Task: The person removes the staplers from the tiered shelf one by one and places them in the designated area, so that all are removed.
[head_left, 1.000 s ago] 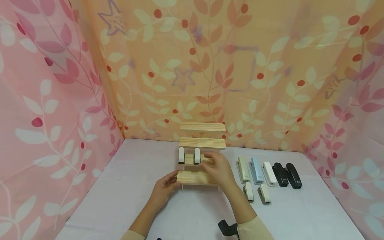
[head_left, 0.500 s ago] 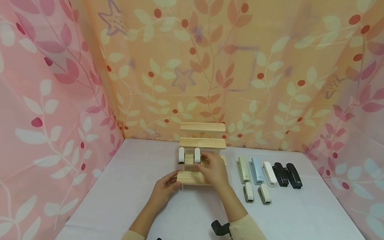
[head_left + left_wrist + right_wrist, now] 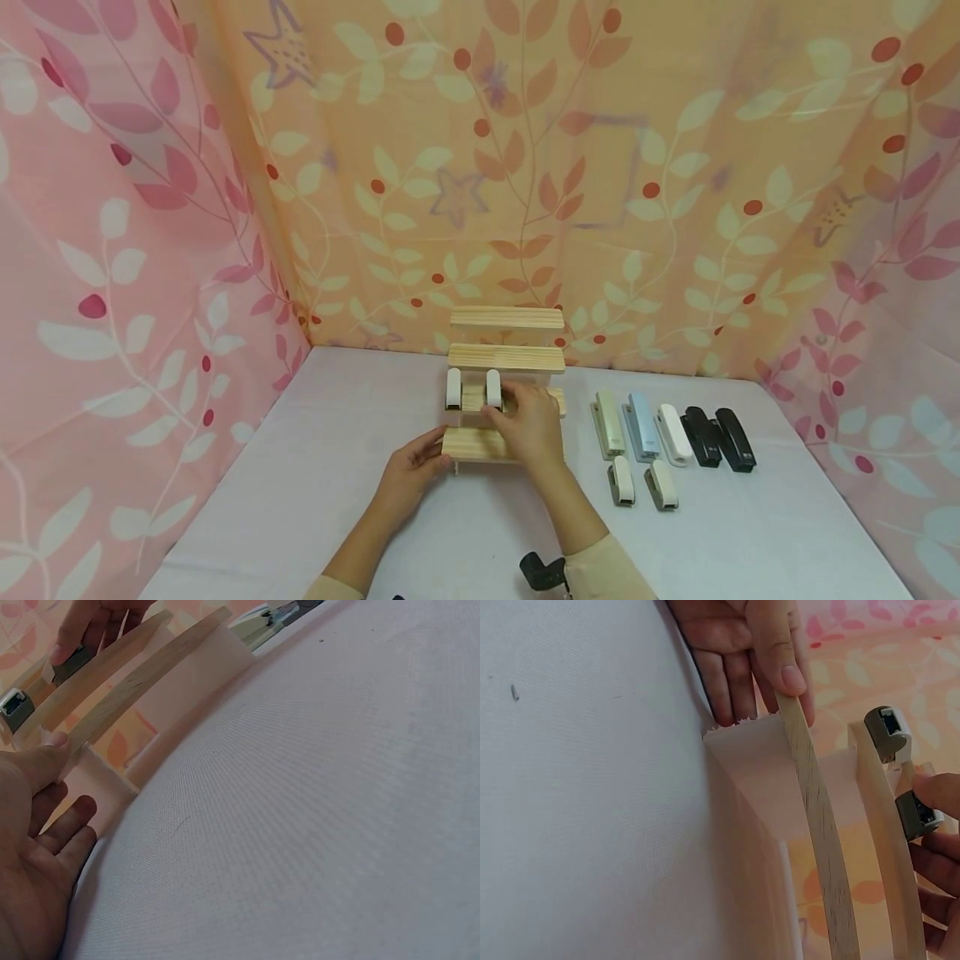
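Observation:
A stepped display rack with wooden boards stands at the table's middle. My left hand (image 3: pixel 405 475) pinches the left end of its lowest board (image 3: pixel 480 444), thumb on top and fingers below. Two small white staplers with dark ends stand on the second board. The left small stapler (image 3: pixel 453 389) is untouched. My right hand (image 3: pixel 534 423) holds the right small stapler (image 3: pixel 492 388) between thumb and fingers. In the right wrist view, this right stapler (image 3: pixel 918 816) sits at the board's edge with the thumb against it. The fingers' far contact is partly hidden.
Right of the rack lie a pale green stapler (image 3: pixel 609 425), a light blue stapler (image 3: pixel 642 427), a white stapler (image 3: pixel 674 435) and two black staplers. Two small white staplers (image 3: pixel 662 485) lie in front of them. Patterned curtains (image 3: pixel 480 167) enclose the table (image 3: pixel 315 417).
My right hand has moved left along the rack and closed its thumb and fingers on the right small stapler. The left hand stays at the lowest board. Both staplers on the rack look unmoved.

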{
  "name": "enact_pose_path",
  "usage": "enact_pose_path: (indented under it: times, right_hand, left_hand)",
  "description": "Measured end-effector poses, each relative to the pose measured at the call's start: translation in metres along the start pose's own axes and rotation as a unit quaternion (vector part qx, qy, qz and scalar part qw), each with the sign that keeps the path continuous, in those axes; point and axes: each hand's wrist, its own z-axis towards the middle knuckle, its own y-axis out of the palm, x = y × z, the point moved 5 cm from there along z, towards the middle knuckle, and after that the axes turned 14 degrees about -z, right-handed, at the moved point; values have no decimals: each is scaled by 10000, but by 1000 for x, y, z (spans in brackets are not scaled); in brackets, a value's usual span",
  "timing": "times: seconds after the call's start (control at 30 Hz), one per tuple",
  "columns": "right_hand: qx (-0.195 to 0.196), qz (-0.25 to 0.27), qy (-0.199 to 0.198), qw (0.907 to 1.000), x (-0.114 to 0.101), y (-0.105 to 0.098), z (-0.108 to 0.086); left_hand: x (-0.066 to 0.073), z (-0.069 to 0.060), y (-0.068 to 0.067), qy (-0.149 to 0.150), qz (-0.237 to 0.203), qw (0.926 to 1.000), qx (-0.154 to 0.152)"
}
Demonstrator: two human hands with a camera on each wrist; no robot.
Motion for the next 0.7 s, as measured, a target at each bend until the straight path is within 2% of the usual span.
enact_pose_path:
  times: [0.37, 0.7]
  right_hand:
    - [-177, 180, -4, 9997, 1, -1, -1]
    - [-282, -6, -162, 9995, 3, -8, 5]
  left_hand:
    - [2, -1, -2, -17, -24, 10000, -6]
    - [1, 0, 1, 13, -53, 10000, -59]
